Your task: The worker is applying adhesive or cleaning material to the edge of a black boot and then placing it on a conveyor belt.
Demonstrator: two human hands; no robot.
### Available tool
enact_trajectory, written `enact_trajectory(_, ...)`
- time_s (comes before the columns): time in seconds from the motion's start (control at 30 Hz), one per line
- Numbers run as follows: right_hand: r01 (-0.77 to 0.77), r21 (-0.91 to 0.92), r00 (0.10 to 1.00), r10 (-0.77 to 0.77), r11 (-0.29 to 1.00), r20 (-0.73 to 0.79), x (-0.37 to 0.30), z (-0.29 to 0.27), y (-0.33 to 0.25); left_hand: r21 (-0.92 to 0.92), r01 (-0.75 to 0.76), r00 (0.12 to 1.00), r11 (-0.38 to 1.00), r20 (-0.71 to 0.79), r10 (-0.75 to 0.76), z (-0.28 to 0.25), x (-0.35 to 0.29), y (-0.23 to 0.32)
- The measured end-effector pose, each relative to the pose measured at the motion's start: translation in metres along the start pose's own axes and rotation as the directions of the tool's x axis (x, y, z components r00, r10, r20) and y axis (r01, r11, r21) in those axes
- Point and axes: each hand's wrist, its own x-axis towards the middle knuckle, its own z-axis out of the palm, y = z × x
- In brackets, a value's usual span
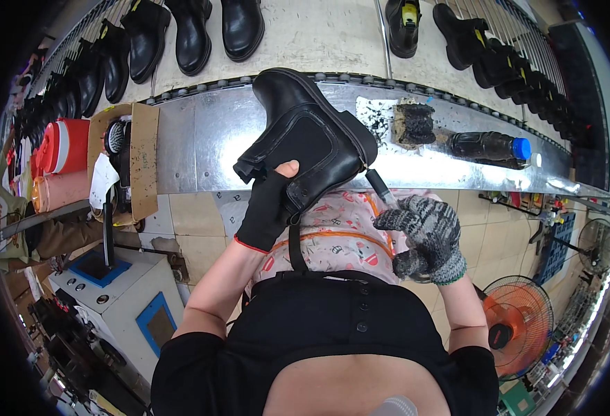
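Observation:
A black ankle boot (303, 135) with an elastic side panel lies tilted over the near edge of the metal bench, toe pointing away to the left. My left hand (267, 208), in a black glove with the thumb tip bare, is closed on the boot's shaft. My right hand (426, 236), in a mottled grey knit glove, grips a slim pen-shaped tool (377, 184) with a dark front part. Its tip is at the boot's heel, touching or very close. Right of the heel are a black-stained sponge block (413, 124) and a dark bottle with a blue cap (489, 147).
Beyond the metal bench (194, 139) runs a chain-edged conveyor (319, 41) carrying several black boots (145, 40). An open cardboard box (144, 163) with a brush stands at left, beside a red container (66, 147). An orange fan (516, 326) stands at lower right.

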Motion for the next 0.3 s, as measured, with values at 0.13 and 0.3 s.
enact_trajectory(0.13, -0.037, 0.025, 0.999, 0.037, 0.999, 0.001, -0.004, 0.004, -0.004, 0.004, -0.003, 1.0, 1.0, -0.002, 0.003, 0.006, -0.001, 0.006)
enact_trajectory(0.3, -0.091, 0.094, 0.995, 0.088, 0.991, 0.041, -0.005, 0.003, -0.008, -0.12, 0.046, 0.998, 0.992, 0.046, -0.04, 0.014, -0.005, 0.016)
